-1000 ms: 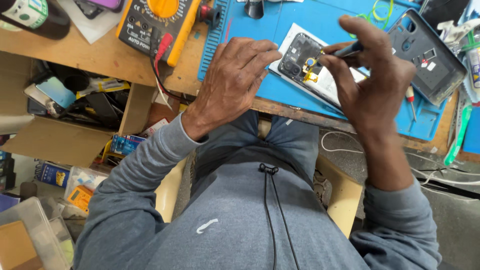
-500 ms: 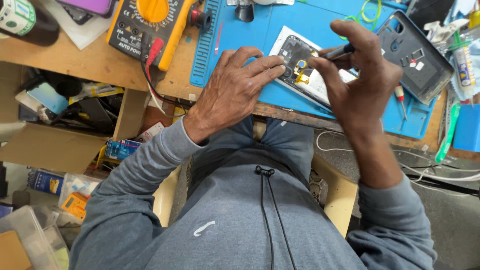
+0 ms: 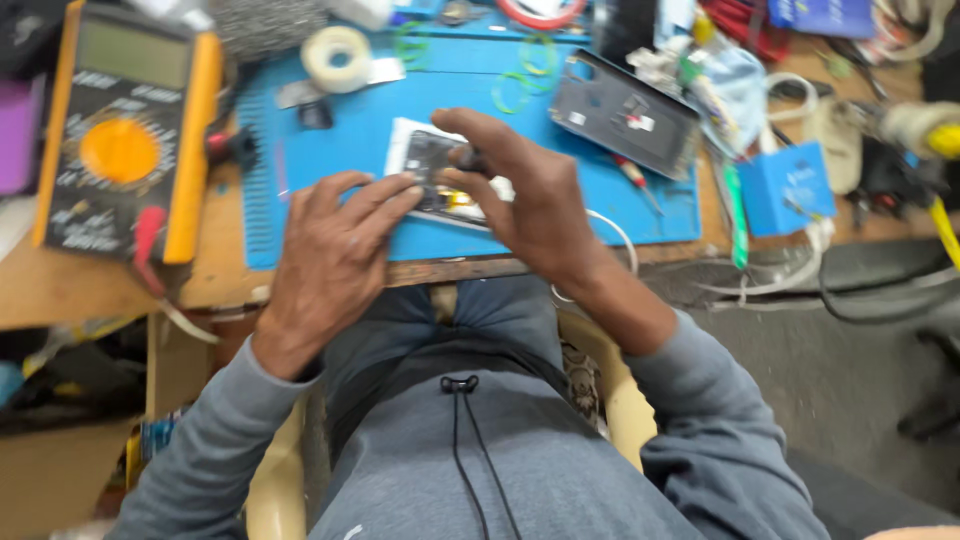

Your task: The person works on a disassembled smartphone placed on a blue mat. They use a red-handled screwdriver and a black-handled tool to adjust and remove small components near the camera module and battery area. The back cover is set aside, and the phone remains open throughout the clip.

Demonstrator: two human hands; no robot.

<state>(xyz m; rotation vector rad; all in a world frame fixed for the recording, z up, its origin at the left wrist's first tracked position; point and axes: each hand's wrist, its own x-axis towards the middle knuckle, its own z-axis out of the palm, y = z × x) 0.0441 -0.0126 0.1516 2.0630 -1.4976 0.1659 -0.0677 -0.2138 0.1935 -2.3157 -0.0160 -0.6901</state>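
Opened phone (image 3: 440, 180) lies on the blue mat (image 3: 330, 200) near the bench edge, at 12 o'clock from our lap. Left hand (image 3: 335, 260) presses flat, fingertips pinning the phone's 9 o'clock edge. Right hand (image 3: 530, 205) is pinched around a small dark tool (image 3: 468, 158) over the board; the tip is hidden. Judgement: we keep the left pressure steady, hold the tool upright, turn lightly. Multimeter (image 3: 120, 150) at 10 o'clock, second phone shell (image 3: 625, 112) at 1 o'clock.
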